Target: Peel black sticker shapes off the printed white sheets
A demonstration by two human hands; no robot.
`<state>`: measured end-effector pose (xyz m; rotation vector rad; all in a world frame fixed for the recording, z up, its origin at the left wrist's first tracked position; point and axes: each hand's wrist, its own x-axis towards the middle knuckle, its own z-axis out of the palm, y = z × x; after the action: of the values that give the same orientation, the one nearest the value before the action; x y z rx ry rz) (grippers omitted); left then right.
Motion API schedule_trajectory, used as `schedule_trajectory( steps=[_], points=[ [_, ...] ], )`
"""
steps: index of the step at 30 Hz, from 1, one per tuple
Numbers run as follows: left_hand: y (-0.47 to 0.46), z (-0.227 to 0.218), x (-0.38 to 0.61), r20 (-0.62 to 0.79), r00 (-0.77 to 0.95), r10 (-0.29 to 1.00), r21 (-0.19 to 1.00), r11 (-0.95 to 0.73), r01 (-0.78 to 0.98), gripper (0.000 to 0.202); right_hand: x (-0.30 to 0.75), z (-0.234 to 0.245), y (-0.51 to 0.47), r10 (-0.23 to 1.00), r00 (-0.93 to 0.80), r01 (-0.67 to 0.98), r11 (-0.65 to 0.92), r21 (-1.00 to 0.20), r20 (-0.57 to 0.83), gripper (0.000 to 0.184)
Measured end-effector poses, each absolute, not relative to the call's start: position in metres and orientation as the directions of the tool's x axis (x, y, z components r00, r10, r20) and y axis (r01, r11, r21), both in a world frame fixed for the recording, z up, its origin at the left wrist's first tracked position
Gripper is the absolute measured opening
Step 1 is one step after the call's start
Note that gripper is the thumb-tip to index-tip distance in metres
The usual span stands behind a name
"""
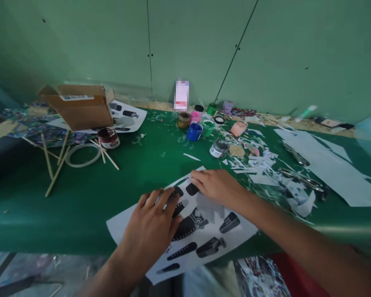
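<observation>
Nearest us, our left hand lies flat with fingers spread on the printed sheet, gripping nothing, while our right hand presses its far edge, fingers loosely curled and also holding nothing. The sheet overhangs the near edge of the green table, so we judge a careless push could slide or crease it. Its long axis runs near-left to far-right, the far corner pointing toward the paint pots and the scissors beyond.
</observation>
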<state>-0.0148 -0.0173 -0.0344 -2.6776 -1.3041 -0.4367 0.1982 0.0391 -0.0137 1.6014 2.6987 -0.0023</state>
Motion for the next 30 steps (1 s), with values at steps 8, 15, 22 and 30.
schedule_trajectory(
  steps=[8,15,22,30],
  points=[
    [-0.021,-0.045,-0.011,0.448,0.516,0.73,0.093,-0.612,0.785,0.031,0.173,-0.01,0.029,0.863,-0.495,0.855,0.505,0.118,-0.103,0.035],
    [-0.021,-0.046,-0.011,0.458,0.514,0.725,0.123,-0.625,0.771,0.031,0.174,-0.013,0.032,0.847,-0.527,0.842,0.532,0.089,-0.072,0.034],
    [-0.02,-0.044,-0.01,0.445,0.523,0.727,0.118,-0.626,0.771,0.03,0.174,-0.016,0.032,0.836,-0.545,0.825,0.548,0.134,-0.061,0.035],
    [-0.019,-0.044,-0.009,0.437,0.525,0.731,0.108,-0.622,0.776,0.029,0.175,-0.018,0.032,0.826,-0.56,0.815,0.564,0.13,-0.065,0.034]
  ],
)
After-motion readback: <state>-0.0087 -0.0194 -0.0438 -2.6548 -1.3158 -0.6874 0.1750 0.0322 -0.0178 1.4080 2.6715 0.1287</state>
